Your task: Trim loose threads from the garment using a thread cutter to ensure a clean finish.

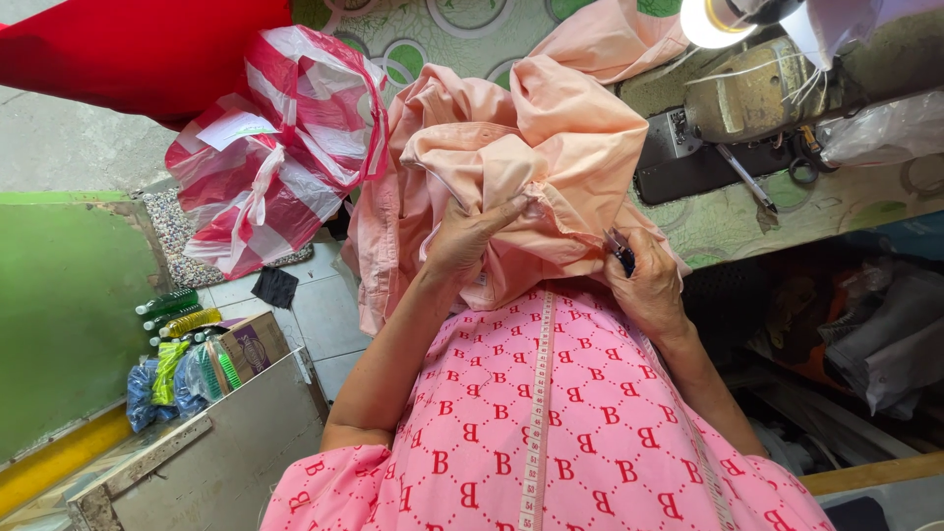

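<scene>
- Pink dress (570, 433) with red letter print, filling lower frame; worn by the person.
- Peach garment (531, 157) bunched in a heap at centre, above the lap, upper part trailing onto the tabletop (728, 231).
- Red cloth (128, 49) top left corner.
- Red-and-white striped plastic bag (285, 147), knotted, just left of the garment, hanging over the floor (324, 315).
- Sewing machine (757, 98) on the tabletop at upper right, lamp (713, 20) lit just above it.
- Clear plastic wrap (885, 128) to the right of the machine.
- Cardboard box (251, 346) on the floor at left; green bottles (172, 310) and blue bags (147, 388) beside it.
- Tape measure (538, 413), hanging down the dress front, centre.
- Left hand (472, 236): fingers closed, pinching a fold of the garment from below, thumb pressed against the cloth.
- Right hand (644, 280): fingers curled around a small dark tool (623, 258) at the garment's lower right edge, touching the fabric; kind of tool too hidden to tell.
- Small black scrap (275, 287) on the floor tile below the bag.
</scene>
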